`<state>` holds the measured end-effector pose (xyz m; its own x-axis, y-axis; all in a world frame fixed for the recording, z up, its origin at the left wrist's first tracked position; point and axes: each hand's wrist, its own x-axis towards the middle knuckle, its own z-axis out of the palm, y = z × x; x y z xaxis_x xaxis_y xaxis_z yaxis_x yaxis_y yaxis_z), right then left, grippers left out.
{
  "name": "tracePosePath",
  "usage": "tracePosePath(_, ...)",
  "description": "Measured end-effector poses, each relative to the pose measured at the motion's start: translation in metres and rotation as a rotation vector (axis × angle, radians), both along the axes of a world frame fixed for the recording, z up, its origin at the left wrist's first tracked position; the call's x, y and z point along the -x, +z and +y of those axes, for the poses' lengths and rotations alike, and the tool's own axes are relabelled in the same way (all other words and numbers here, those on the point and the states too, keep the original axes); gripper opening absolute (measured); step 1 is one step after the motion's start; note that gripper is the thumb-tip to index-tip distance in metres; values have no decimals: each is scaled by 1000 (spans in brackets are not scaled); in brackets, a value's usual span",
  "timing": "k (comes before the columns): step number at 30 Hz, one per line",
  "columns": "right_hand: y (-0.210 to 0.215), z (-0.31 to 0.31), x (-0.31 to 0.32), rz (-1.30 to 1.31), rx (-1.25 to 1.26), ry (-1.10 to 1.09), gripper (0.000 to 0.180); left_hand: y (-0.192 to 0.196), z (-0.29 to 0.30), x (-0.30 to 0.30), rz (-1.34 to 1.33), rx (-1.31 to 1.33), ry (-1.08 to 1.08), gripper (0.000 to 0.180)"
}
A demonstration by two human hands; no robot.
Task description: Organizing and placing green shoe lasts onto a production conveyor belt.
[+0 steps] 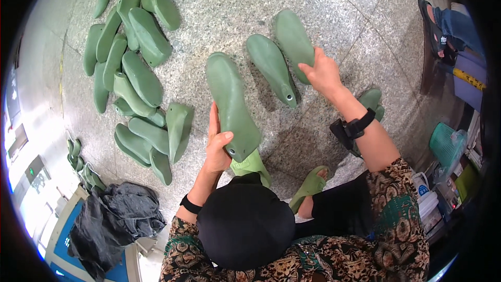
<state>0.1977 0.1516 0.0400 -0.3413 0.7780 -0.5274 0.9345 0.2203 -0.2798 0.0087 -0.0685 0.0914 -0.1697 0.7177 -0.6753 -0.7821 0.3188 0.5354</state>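
My left hand (216, 149) is wrapped round the heel end of a green shoe last (229, 94), thumb on its near edge; the toe points away from me. A second green shoe last (291, 36) is in my right hand (322, 73), with the thumb lying across its surface and the other fingers partly hidden at its right side. Between the two, a narrower shoe last (267, 62) rests on the floor, a small round hole showing at its near end.
A heap of green shoe lasts (143, 78) covers the floor at left. More lasts (370, 98) lie beside my right forearm. Black plastic sheeting (112, 219) drapes something at lower left. At right are another person's sandalled foot (436, 31) and a green basket (443, 143).
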Motion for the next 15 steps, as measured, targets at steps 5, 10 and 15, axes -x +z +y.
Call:
tracePosePath(5,72,-37,42,509,231,-294,48,17,-3,22,14,-5,57,79)
tracePosePath(10,38,-97,73,507,429,-312,53,22,12,26,90,-6,145,80)
tracePosePath(15,-8,-105,46,529,-42,-188,45,21,-1,34,220,27,60,87)
